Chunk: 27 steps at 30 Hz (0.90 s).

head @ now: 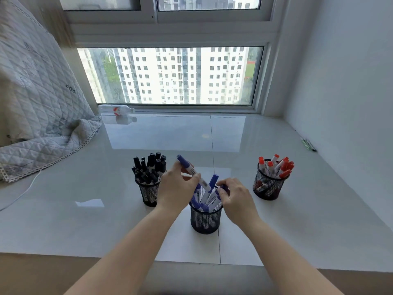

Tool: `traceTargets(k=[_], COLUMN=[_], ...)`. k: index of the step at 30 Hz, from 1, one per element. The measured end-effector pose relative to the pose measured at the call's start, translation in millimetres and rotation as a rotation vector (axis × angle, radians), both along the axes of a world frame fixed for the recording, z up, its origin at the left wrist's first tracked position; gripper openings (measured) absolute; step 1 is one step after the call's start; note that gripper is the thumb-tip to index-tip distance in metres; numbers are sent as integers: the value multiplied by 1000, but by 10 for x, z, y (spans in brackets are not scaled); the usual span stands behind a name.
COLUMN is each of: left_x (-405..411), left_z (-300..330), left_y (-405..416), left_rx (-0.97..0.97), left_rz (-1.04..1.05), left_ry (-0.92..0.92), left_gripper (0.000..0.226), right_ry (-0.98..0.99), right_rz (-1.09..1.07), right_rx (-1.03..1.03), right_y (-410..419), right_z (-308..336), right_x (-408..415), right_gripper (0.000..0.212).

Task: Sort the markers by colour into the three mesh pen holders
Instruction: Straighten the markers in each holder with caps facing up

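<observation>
From the head camera, three black mesh holders stand on a glossy white surface [276, 220] below a window [174, 75]. The left holder [148, 193] is packed with black markers [150, 167], caps up. The right holder [268, 186] stands well apart from the other two and carries red markers [278, 166], caps up and fanned out. The middle holder [205, 220], nearest the camera, contains blue markers [209, 193], some leaning with caps up, others showing blue ends at the rim. The left hand [177, 187] is above and just left of the middle holder, partly in front of the left one; its grip is clamped on a blue marker [191, 170], pinched between thumb and fingers, tilted with its cap up and to the left and its lower end pointing down into the middle holder. The right hand [236, 198] sits at the right side of that holder's rim, fingers curled and pinching the blue cap [222, 187] of a marker that stands in the holder. Both forearms reach in from the bottom edge. A quilted grey cloth [40, 103] lies draped at the left, a white cable [23, 193] trailing below it. A plastic bottle [116, 109] lies on its side by the window frame. A few thin pens [308, 144] lie by the right wall.
</observation>
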State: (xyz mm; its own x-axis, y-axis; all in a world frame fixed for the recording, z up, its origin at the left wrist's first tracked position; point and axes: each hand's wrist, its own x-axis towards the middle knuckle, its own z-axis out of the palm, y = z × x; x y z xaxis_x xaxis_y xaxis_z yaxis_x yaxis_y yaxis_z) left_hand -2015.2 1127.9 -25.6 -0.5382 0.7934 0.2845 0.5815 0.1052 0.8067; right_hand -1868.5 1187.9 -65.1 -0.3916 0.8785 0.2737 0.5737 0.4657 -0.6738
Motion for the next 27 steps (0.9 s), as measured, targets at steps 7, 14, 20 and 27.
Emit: traceTargets(k=[7,14,20,27], left_x=[83,43,19,33], left_z=[6,-24,-109,-296], left_y=[-3,17,15,-89], left_rx=[47,-71,-129,-160], left_rz=[-15,-86,-88,-137], left_ry=[181,356,496,548], left_gripper=[59,19,26,60], right_ry=[48,90,120,192], right_rz=[-35,-49,-56,-55], right_rx=[-32,-61,-59,-64], right_y=[17,9,15,-43], right_z=[-15,-33,-65,-112], right_x=[-6,-14,-30,-44], right_gripper=[15,16,16,17])
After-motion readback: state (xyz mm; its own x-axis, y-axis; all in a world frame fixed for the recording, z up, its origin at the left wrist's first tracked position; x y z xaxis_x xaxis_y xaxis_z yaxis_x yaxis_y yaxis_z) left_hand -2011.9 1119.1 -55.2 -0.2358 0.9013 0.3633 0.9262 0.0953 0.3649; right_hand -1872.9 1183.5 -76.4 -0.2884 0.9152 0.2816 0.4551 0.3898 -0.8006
